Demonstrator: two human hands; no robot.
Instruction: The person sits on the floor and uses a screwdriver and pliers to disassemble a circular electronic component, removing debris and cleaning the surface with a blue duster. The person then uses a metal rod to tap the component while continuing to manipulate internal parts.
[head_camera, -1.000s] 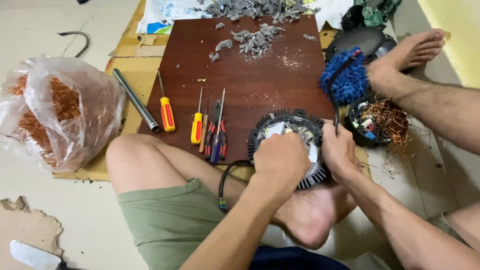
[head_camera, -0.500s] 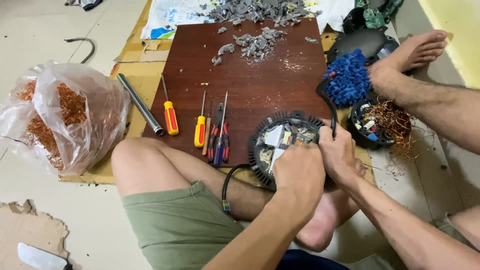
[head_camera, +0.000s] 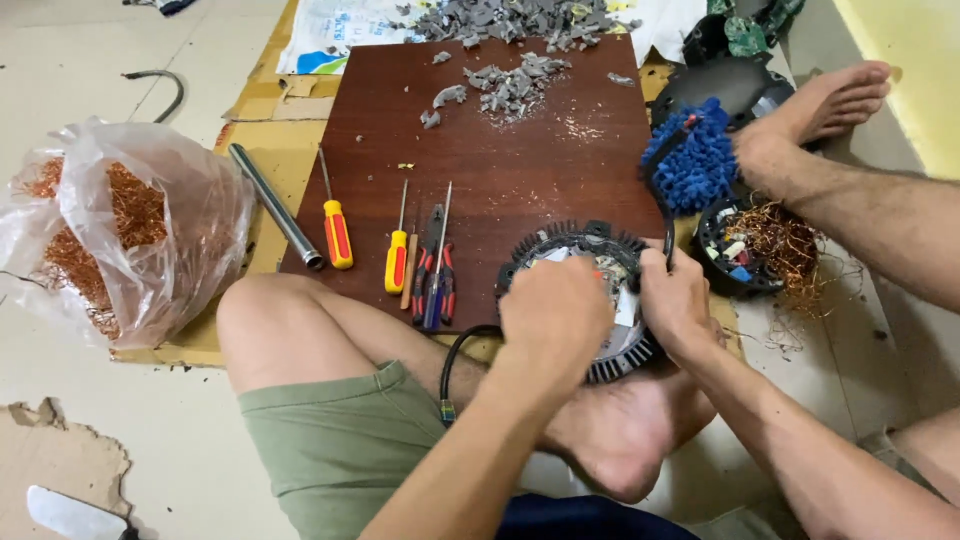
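Note:
A round black finned motor housing (head_camera: 588, 243) with white and grey parts inside rests at the near edge of a dark brown wooden board (head_camera: 500, 160), against my foot. My left hand (head_camera: 553, 320) lies closed over its middle and covers most of the inside. My right hand (head_camera: 678, 300) grips its right rim, by a thin black cable that rises toward a blue fuzzy cloth (head_camera: 693, 165). A black cord (head_camera: 455, 360) loops out from under the housing by my left knee.
On the board lie two yellow-and-red screwdrivers (head_camera: 336, 225), pliers (head_camera: 433, 275), a metal tube (head_camera: 275, 205) and grey plastic scraps (head_camera: 510, 85). A clear bag of copper wire (head_camera: 130, 235) sits left. A second black housing with copper wire (head_camera: 755, 245) sits right, near my other foot (head_camera: 810, 110).
Both hands have stayed on the finned housing, shifting slightly over it; my left hand now covers more of its centre. The view has drifted a little.

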